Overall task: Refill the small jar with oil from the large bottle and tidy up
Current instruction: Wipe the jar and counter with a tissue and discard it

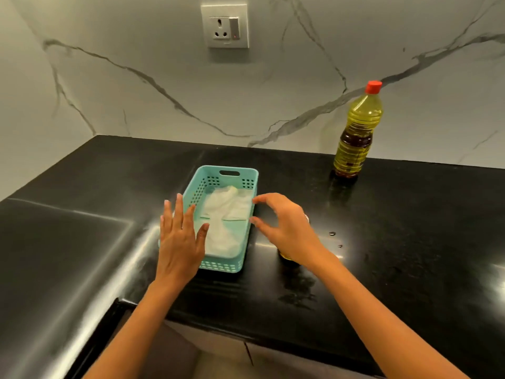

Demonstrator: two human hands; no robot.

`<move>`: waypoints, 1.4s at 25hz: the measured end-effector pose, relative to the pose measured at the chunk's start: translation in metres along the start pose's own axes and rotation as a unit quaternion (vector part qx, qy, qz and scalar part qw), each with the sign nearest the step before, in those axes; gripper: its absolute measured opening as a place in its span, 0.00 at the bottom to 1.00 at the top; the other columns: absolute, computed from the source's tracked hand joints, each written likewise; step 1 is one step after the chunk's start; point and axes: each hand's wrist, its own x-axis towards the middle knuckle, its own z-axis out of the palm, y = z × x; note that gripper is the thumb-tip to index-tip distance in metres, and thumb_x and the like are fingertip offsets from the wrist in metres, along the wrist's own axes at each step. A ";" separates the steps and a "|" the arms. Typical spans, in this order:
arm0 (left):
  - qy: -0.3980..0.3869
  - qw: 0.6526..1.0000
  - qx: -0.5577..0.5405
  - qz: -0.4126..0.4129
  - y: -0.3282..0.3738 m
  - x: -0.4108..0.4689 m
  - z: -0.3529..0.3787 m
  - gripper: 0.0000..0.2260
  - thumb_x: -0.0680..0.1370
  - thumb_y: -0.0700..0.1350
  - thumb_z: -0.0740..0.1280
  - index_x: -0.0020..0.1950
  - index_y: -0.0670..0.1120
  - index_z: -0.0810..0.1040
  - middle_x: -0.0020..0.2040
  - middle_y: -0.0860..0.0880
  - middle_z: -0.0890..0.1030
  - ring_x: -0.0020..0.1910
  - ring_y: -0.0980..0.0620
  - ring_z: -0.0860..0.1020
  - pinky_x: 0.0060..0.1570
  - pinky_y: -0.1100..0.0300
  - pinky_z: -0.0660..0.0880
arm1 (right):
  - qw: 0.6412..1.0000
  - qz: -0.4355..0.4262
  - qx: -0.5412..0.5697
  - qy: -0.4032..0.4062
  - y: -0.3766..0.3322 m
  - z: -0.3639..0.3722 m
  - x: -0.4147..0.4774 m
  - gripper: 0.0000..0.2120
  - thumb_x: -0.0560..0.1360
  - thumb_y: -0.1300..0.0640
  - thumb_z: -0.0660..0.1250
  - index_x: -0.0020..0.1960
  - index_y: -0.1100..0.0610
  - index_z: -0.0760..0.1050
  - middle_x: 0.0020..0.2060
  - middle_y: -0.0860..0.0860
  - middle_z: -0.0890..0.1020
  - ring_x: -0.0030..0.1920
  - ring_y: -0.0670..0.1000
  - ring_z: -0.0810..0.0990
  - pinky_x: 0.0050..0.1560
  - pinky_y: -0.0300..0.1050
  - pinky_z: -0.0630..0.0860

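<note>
Near edge of the worktop (410, 242): both grips open and empty. Left hand (179, 242) hovers over the teal basket (218, 266), right hand (284, 228) beside it, half hiding the small jar (288, 261). Tidying, I'd say: next, pinch the tissue (221, 214) for those drops (332, 233). Large bottle (358, 132) stands capped, far right.

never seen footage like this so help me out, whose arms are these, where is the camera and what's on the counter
No machine here: these are a person's two bare arms, filmed by one wide-angle camera worn on the head. On the black countertop sits a turquoise perforated plastic basket with a crumpled white sheet inside. A clear plastic oil bottle with a red cap stands at the back. The left hand, fingers straight, is at the basket's left rim; the right hand hovers beside the right rim. Neither holds anything. A small object under the right wrist is mostly hidden.
</note>
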 end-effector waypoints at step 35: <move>-0.065 0.986 -0.154 -0.020 -0.017 0.023 -0.009 0.14 0.81 0.50 0.54 0.57 0.46 0.75 0.57 0.47 0.77 0.64 0.40 0.71 0.61 0.55 0.66 | 0.892 0.291 0.344 0.041 -0.028 0.062 0.045 0.06 0.80 0.60 0.58 0.44 0.56 0.69 0.46 0.56 0.79 0.44 0.51 0.77 0.40 0.44 0.77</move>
